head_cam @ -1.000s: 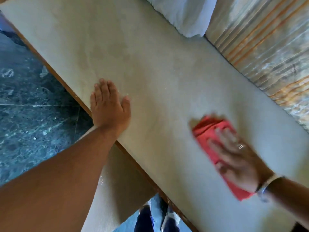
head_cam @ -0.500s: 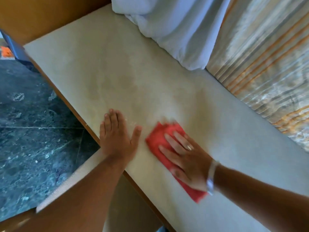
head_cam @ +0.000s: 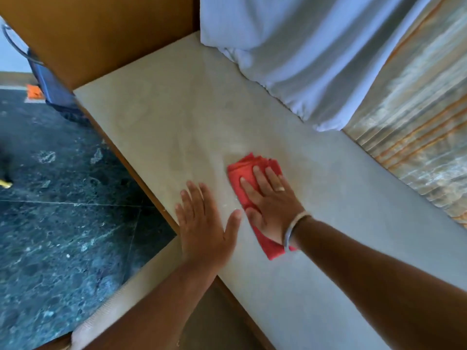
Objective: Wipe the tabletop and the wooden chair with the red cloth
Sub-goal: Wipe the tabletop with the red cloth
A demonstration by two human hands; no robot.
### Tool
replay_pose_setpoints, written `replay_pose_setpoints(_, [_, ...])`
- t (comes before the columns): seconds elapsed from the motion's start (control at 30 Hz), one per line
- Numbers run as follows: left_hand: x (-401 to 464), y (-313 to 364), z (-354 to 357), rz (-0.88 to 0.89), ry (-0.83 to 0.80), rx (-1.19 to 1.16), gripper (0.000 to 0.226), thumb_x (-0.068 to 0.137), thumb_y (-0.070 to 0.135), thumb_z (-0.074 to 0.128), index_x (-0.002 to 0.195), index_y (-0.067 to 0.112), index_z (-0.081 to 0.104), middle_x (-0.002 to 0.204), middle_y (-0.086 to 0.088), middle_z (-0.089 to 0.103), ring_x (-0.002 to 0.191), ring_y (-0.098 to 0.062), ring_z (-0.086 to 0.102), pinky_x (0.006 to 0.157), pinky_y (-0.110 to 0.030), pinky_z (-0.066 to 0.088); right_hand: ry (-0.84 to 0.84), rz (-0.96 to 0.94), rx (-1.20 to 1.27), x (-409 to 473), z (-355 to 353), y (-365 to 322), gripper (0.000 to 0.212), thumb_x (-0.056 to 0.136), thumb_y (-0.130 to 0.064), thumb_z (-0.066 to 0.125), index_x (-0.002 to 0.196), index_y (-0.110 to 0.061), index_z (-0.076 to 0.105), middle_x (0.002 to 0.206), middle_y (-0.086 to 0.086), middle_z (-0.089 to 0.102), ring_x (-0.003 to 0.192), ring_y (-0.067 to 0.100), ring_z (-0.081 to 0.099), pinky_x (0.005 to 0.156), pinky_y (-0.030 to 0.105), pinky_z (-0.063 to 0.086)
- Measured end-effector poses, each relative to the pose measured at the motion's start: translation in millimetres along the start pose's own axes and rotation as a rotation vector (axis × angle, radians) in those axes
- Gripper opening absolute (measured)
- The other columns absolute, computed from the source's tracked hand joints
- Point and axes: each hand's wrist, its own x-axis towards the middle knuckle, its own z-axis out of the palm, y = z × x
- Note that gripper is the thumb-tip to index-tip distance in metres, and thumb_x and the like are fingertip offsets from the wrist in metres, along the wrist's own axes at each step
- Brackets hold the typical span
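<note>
Compared with one second ago, the folded red cloth (head_cam: 255,198) now lies much closer to the near wooden edge of the table, carried there under the right hand (head_cam: 271,208); half a second ago it was already next to the left hand (head_cam: 206,227), and that spacing holds.

Right hand: palm down, flat on the cloth, fingers (head_cam: 260,178) extended and slightly spread, not curled around the fabric. The cloth protrudes beyond the fingertips toward the curtain side and beyond the wrist on the near side. A ring sits on one finger, and a pale bangle (head_cam: 293,231) circles the wrist.

Left hand: palm down, flat on the pale cream tabletop (head_cam: 177,109), fingers extended and together, thumb spread toward the cloth. The thumb tip lies just beside the cloth edge; contact cannot be determined. The hand holds nothing.

Surroundings: a white draped curtain (head_cam: 298,51) hangs onto the far side of the tabletop, beside a ribbed orange-striped curtain (head_cam: 417,122). A brown wooden panel (head_cam: 101,34) closes the table's far end. Dark green marbled floor tiles (head_cam: 50,223) lie to the left.
</note>
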Motion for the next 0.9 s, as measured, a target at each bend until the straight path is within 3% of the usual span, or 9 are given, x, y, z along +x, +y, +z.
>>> replay_pose_setpoints(0.1, [80.8,-41.2,-33.4,-0.024,0.160,0.104,0.092,0.088,0.075,0.000,0.155,0.012,-0.007,0.163,-0.017,-0.013,0.150,-0.035,-0.012,0.118,-0.045,-0.012,-0.025,-0.281,-0.028,-76.5,11.7,5.9,0.069,0.088,-0.052,0.034,0.151,-0.027,0.018,0.159,0.011,0.020,0.146,0.037,0.013,0.119,0.052,0.014])
replay_pose_setpoints(0.17, [146.5,-64.0,-52.6,-0.073,0.100,0.257,0.086,0.092,0.070,0.004,0.156,0.014,-0.007,0.163,-0.017,-0.013,0.150,-0.036,-0.012,0.121,-0.049,-0.007,-0.046,-0.306,-0.087,-91.6,9.1,54.3,0.065,0.092,-0.053,0.031,0.149,-0.024,0.024,0.157,0.013,0.023,0.146,0.035,0.011,0.120,0.043,0.008])
replay_pose_setpoints(0.23, [184.1,-78.9,-50.5,-0.081,0.011,0.339,0.079,0.095,0.064,0.011,0.156,0.017,-0.005,0.164,-0.017,-0.010,0.150,-0.036,-0.009,0.122,-0.050,-0.001,-0.024,-0.168,-0.154,-64.9,-2.7,106.2,0.070,0.093,-0.057,0.014,0.147,-0.015,0.031,0.152,0.023,0.031,0.144,0.036,0.012,0.119,0.038,0.005])
replay_pose_setpoints(0.3, [196.3,-88.2,-38.9,-0.065,-0.001,0.353,0.075,0.095,0.063,0.013,0.156,0.023,0.001,0.164,-0.019,-0.004,0.151,-0.037,-0.002,0.122,-0.049,0.002,-0.061,0.069,-0.112,-4.1,-16.6,133.7,0.079,0.086,-0.059,0.006,0.150,-0.015,0.019,0.156,0.025,0.019,0.145,0.039,0.006,0.120,0.044,0.006])
replay_pose_setpoints(0.4, [198.3,-96.6,-31.6,-0.041,0.033,0.361,0.075,0.091,0.065,0.011,0.155,0.026,0.007,0.163,-0.020,0.004,0.150,-0.039,0.006,0.121,-0.049,0.007,-0.012,0.239,-0.041,78.5,-16.9,87.1,0.072,0.086,-0.047,0.019,0.152,-0.021,0.008,0.160,0.021,0.003,0.146,0.041,0.003,0.118,0.052,0.009])
replay_pose_setpoints(0.57, [201.9,-96.2,-36.1,-0.048,0.003,0.358,0.074,0.092,0.065,0.012,0.156,0.027,0.006,0.164,-0.017,0.002,0.151,-0.035,0.003,0.121,-0.046,0.005,0.021,-0.304,0.041,19.4,20.0,-79.0,0.076,0.078,-0.049,0.039,0.149,-0.032,0.018,0.160,0.010,0.017,0.146,0.036,0.012,0.118,0.055,0.009])
replay_pose_setpoints(0.67, [197.8,-94.4,-35.3,-0.030,0.020,0.350,0.074,0.092,0.064,0.013,0.156,0.027,0.007,0.164,-0.018,0.003,0.151,-0.036,0.004,0.121,-0.047,0.006,-0.110,-0.451,0.141,-72.9,23.7,-62.3,0.081,0.073,-0.048,0.053,0.148,-0.036,0.025,0.159,0.002,0.022,0.147,0.028,0.015,0.118,0.049,0.014])
replay_pose_setpoints(0.8, [198.6,-93.0,-36.4,-0.032,0.028,0.368,0.073,0.093,0.063,0.013,0.156,0.025,0.007,0.164,-0.020,0.004,0.150,-0.037,0.006,0.121,-0.048,0.006,0.054,-0.225,-0.022,-14.9,-1.0,69.3,0.066,0.085,-0.040,0.040,0.147,-0.023,0.027,0.154,0.020,0.027,0.143,0.041,0.020,0.118,0.047,0.018])
replay_pose_setpoints(0.9, [198.7,-96.1,-34.1,-0.029,0.030,0.375,0.073,0.094,0.062,0.013,0.156,0.025,0.006,0.164,-0.019,0.003,0.150,-0.037,0.005,0.121,-0.048,0.005,0.016,0.153,0.017,94.4,-25.1,75.5,0.064,0.092,-0.044,0.029,0.151,-0.023,0.014,0.158,0.023,0.011,0.145,0.042,0.009,0.120,0.048,0.009])
